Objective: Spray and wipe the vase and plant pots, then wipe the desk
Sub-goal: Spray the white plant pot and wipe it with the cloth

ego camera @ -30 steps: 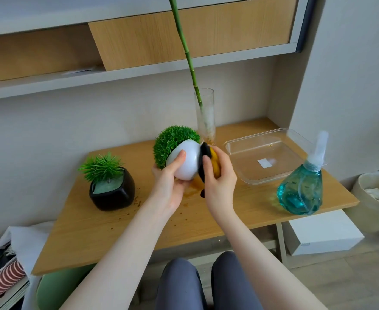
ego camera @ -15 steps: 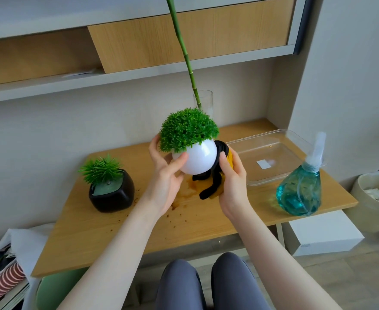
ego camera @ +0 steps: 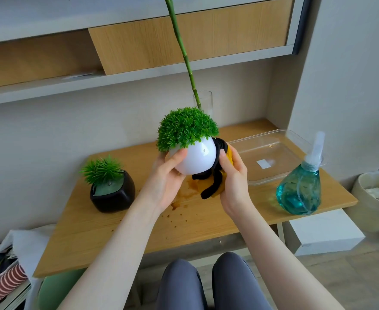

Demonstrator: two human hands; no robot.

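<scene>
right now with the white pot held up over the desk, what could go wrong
The round white pot is smooth and held in the air by the left hand while the right hand rubs it with the cloth; it might slip. It would likely land near the brown spill.

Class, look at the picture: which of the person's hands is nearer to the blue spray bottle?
Right. The right hand, gripping a cloth, is just left of the spray bottle; the left hand, holding the white pot, is farther left.
</scene>
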